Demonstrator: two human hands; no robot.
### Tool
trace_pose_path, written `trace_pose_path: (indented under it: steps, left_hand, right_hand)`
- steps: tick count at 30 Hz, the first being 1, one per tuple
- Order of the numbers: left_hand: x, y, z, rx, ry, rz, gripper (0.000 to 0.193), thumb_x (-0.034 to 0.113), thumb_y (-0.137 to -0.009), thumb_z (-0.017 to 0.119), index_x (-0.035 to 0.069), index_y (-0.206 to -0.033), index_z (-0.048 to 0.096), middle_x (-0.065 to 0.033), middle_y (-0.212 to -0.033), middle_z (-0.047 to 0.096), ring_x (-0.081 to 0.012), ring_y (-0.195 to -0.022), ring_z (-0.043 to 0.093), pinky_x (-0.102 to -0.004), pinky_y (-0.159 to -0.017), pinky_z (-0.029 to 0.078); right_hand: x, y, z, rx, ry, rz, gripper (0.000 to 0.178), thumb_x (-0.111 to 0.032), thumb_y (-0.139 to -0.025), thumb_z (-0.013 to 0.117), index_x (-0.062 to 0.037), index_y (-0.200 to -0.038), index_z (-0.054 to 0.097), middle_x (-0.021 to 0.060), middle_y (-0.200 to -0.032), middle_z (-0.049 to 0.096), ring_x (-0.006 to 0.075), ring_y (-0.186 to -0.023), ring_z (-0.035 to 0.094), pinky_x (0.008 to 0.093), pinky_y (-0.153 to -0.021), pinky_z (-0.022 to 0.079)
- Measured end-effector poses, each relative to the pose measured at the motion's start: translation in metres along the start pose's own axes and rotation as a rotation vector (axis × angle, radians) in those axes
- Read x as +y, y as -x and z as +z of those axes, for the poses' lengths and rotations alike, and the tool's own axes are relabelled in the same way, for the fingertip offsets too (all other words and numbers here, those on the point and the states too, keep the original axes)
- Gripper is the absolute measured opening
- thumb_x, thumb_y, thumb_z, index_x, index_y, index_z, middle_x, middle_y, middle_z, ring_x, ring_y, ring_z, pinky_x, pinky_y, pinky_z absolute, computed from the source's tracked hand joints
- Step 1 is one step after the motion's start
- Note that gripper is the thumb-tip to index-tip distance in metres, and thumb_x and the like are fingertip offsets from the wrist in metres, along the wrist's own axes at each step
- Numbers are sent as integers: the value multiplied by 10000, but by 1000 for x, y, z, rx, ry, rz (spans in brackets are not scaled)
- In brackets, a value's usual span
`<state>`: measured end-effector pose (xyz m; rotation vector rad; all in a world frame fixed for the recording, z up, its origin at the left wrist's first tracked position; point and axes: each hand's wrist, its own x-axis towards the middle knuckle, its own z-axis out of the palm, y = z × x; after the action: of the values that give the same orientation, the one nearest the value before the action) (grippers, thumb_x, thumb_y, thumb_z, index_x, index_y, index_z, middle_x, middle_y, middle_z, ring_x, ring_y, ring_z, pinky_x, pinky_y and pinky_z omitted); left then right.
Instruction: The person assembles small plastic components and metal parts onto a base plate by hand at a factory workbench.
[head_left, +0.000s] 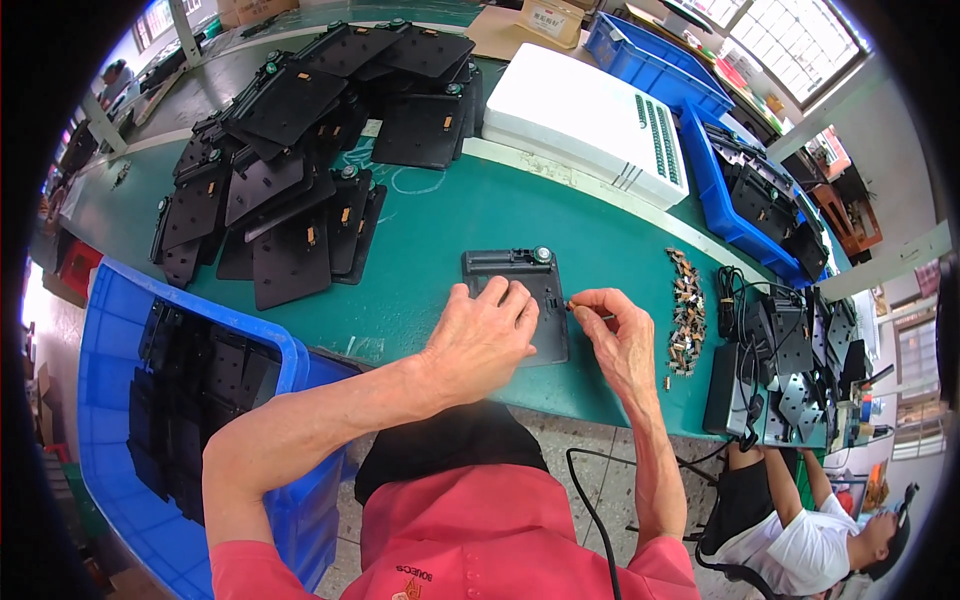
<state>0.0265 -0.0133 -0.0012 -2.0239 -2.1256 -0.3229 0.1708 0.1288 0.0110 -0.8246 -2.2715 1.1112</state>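
One black panel point(548, 338), far bar point(499, 259) crosswise, lies under loosely bent left fingers point(517, 296); right fingers point(603, 300) pinch a piece point(571, 306).

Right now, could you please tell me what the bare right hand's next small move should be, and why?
Probably bring the small brownish part, pinched in the right hand, leftward over the flat black rectangular plate: it sits by the plate's right edge, and the left hand rests on the plate.
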Motion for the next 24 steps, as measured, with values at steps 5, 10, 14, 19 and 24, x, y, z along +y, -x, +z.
trace_pose_path:
  steps: [5, 10, 14, 19, 24]
  left_hand:
    - [0, 2, -1, 10, 6, 12, 470, 354, -815, 714, 35, -1140, 597, -75, -1040, 530, -216, -955, 512, -362, -636, 419]
    - [-4, 1, -1, 23, 31, 34, 432, 349, -812, 718, 57, -1109, 604, -64, -1033, 531, -212, -953, 514, -368, -635, 419]
    - [-5, 1, 0, 33, 36, 37, 419, 350, -807, 723, 65, -1092, 606, -58, -1019, 527, -208, -945, 511, -370, -635, 415]
    - [-6, 1, -1, 32, 17, 57, 399, 366, -808, 725, 73, -1054, 612, -53, -995, 520, -204, -925, 505, -367, -639, 410]
    - [-9, -1, -2, 33, 5, 85, 321, 233, -764, 711, 59, -1023, 634, -51, -979, 535, -204, -933, 520, -364, -638, 421]
  right_hand:
    - [-6, 4, 9, 3, 15, -55, 104, -8, -867, 638, 8, -960, 682, 50, -798, 673, 104, -654, 574, 263, -609, 475]
    - [0, -4, 5, -77, 212, -265, 93, 22, -836, 631, -24, -912, 658, 108, -829, 618, 277, -774, 609, 363, -684, 492]
    - [-2, -22, -3, -156, 253, -350, 92, 17, -820, 636, -41, -889, 653, 100, -845, 614, 304, -849, 605, 386, -729, 493]
    - [-4, -44, -9, -366, 303, -428, 53, -14, -831, 625, -54, -860, 644, 96, -850, 611, 298, -881, 608, 389, -764, 492]
    - [-8, -56, -12, -464, 349, -441, 88, 36, -811, 631, -30, -864, 656, 101, -853, 602, 285, -843, 607, 372, -748, 482]
